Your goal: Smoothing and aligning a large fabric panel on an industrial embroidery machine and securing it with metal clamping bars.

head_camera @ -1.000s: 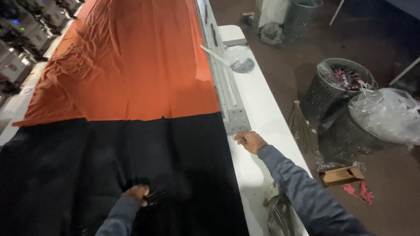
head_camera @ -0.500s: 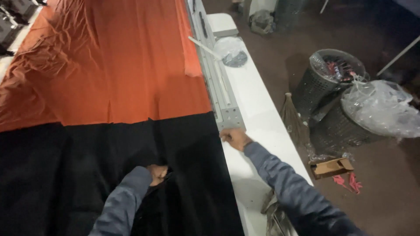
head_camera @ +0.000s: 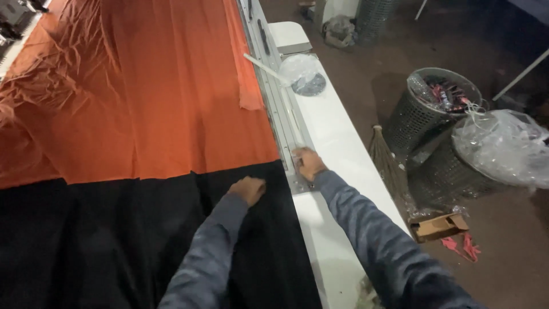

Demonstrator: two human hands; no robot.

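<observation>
Both hands curl — left hand point(head_camera: 249, 189) on black cloth point(head_camera: 114, 246), right hand point(head_camera: 309, 163) on metal rail point(head_camera: 284, 129)

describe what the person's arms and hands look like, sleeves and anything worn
Both arms are covered by long sleeves of a mottled blue-grey knit fabric that reach to the wrists. The left hand and right hand are bare: no gloves show, and no rings, watch or wristbands can be made out. The sleeves look alike, apparently one garment, with no visible markings.
</observation>
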